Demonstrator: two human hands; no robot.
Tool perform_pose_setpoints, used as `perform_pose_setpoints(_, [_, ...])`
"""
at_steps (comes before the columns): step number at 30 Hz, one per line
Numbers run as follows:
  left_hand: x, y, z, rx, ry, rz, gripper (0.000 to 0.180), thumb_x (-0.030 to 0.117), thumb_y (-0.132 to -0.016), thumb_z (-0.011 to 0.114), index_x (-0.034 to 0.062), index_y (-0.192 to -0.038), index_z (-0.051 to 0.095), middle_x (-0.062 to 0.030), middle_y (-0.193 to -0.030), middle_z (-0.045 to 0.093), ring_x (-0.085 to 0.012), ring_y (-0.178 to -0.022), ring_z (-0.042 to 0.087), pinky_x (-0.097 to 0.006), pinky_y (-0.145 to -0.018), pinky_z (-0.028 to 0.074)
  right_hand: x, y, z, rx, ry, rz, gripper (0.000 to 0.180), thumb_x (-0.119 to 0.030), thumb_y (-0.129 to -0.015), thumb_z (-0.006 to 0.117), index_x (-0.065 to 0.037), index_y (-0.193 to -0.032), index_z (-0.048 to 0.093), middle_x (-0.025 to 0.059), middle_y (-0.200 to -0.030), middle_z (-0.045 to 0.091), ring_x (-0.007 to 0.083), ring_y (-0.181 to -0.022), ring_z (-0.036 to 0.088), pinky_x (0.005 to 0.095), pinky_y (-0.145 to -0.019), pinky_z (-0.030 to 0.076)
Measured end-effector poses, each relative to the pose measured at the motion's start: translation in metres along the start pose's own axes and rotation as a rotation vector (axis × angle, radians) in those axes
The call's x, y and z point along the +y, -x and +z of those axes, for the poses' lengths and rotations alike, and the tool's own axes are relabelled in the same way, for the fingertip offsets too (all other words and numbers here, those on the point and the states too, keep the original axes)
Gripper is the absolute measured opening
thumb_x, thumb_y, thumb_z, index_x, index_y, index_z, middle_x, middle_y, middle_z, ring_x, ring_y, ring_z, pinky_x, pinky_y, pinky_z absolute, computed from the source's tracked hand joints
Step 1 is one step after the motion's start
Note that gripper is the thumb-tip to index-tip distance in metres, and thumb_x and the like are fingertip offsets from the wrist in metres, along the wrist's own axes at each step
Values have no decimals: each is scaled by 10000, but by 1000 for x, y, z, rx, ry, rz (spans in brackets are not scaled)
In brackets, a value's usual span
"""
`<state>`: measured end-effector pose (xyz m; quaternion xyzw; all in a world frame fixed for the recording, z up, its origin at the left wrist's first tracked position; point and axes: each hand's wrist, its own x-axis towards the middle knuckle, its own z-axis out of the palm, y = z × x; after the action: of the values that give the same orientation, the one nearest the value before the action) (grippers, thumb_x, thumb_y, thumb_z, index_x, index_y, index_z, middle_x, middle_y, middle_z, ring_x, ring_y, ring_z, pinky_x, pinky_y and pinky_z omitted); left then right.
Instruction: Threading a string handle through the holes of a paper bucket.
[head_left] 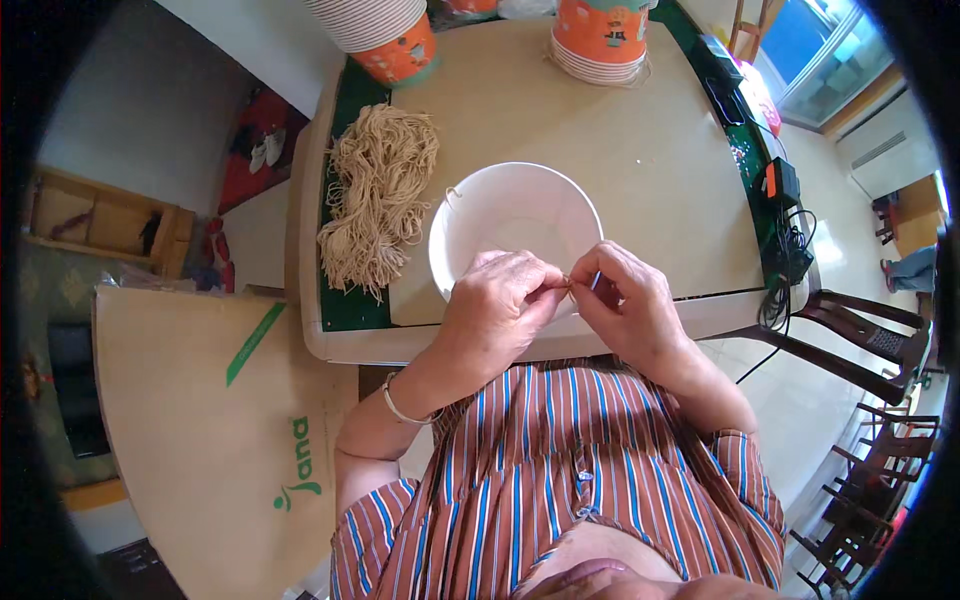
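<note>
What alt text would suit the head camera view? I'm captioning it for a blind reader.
Seen from above, a person's left hand and right hand pinch a thin tan string together at the near rim of an empty white bowl on a beige table. A bundle of tan strings lies left of the bowl, with stacked orange paper cups at the far edge.

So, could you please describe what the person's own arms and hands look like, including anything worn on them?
Both forearms are bare. The left hand has a thin, light-coloured bangle on its wrist; the right hand shows no jewellery that I can make out. The upper arms are covered by the short sleeves of a shirt striped in brown, blue and white, buttoned down the front.
</note>
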<state>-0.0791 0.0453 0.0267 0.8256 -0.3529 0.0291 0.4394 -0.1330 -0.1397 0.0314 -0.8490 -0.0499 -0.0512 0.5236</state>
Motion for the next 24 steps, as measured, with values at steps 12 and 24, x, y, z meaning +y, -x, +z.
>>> perform_pose_setpoints(12, [1,-4,0,-10,-58,55,128,50,-785,740,71,-861,638,-69,-770,634,-287,-811,649,-403,-830,499,-6,0,-13,-87,-25,56,129,-20,-892,673,2,-1017,645,142,-869,662,221,-687,674,329,-629,537])
perform_pose_setpoints(24, [-3,-5,2,-62,-93,147,121,54,-800,735,69,-882,647,-71,-809,652,-266,-826,670,-468,-985,470,-19,-19,-30,-354,-257,435,169,-138,-978,645,12,-1052,667,65,-744,681,115,-513,635,280,-460,507])
